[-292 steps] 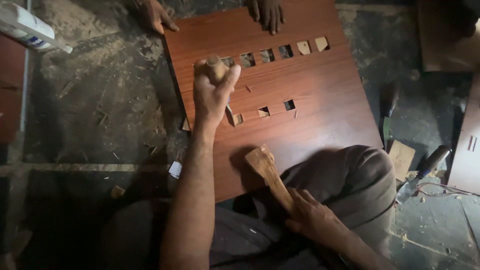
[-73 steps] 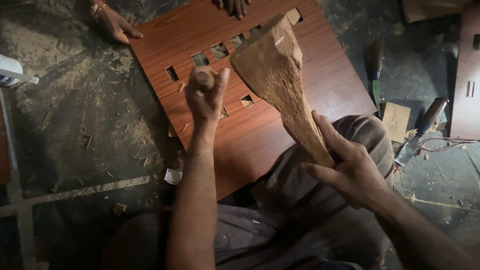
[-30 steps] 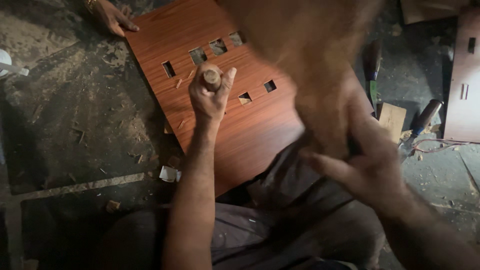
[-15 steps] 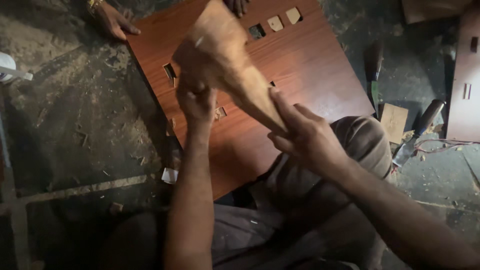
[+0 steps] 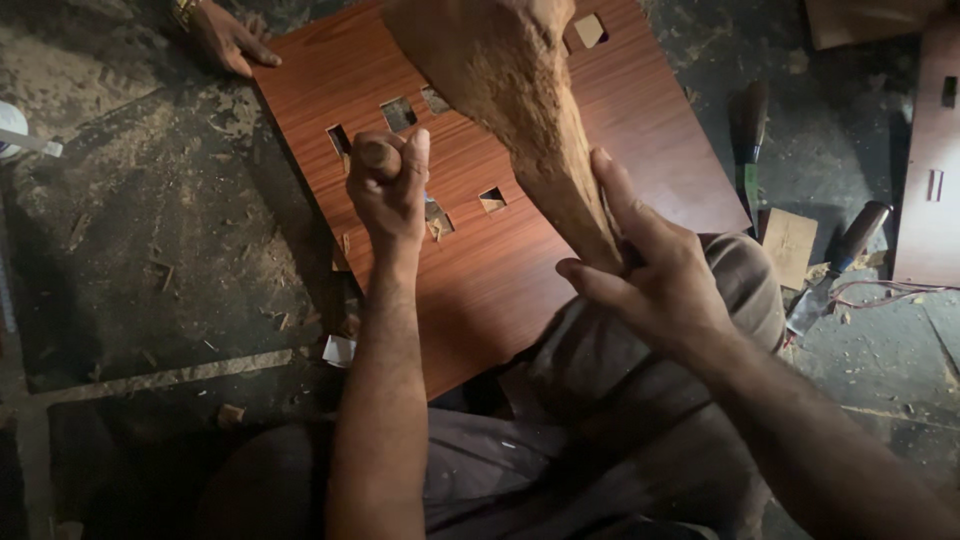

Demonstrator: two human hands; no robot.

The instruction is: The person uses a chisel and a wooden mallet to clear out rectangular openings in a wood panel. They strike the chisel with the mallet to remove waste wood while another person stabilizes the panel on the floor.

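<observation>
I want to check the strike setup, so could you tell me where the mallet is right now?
The mallet is raised in the right hand, over the board, just right of the left hand gripping the chisel.

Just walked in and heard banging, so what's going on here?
A person sitting on the floor grips a chisel handle upright in the left hand on a reddish wood-grain panel with square holes cut through it. The right hand holds a rough wooden mallet raised above it. Another person's hand rests at the panel's far corner.
</observation>
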